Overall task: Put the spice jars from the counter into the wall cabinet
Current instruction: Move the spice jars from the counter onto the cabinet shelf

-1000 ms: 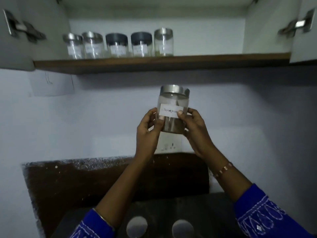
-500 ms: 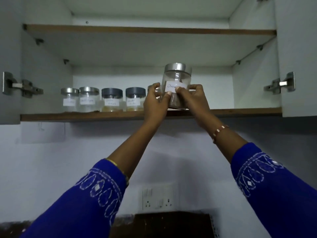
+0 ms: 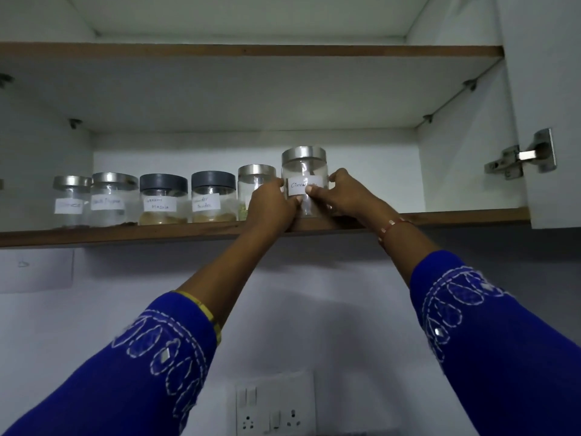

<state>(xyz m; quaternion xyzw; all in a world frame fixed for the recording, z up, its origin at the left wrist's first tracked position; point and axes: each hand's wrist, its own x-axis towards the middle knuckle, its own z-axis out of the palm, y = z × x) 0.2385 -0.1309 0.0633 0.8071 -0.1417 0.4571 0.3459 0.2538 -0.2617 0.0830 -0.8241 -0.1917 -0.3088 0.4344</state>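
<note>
A clear spice jar (image 3: pixel 304 171) with a steel lid and a white label stands on the lower shelf (image 3: pixel 440 217) of the open wall cabinet, at the right end of a row. My left hand (image 3: pixel 272 206) grips its left side and my right hand (image 3: pixel 345 195) grips its right side, thumbs on the label. Left of it stand several labelled jars: a steel-lidded one (image 3: pixel 254 180) partly hidden by my left hand, two dark-lidded ones (image 3: pixel 213 199) (image 3: pixel 163 201), and two more steel-lidded ones (image 3: pixel 113 199) (image 3: pixel 70 199).
An upper shelf (image 3: pixel 251 51) runs above the jars. The right cabinet door (image 3: pixel 540 89) hangs open with a metal hinge (image 3: pixel 522 157). The shelf stretch right of the held jar holds nothing. A switch and socket plate (image 3: pixel 275 404) sits on the wall below.
Both hands carried the jar up from chest height into the cabinet and set it down on the lower shelf at the right end of the row.
</note>
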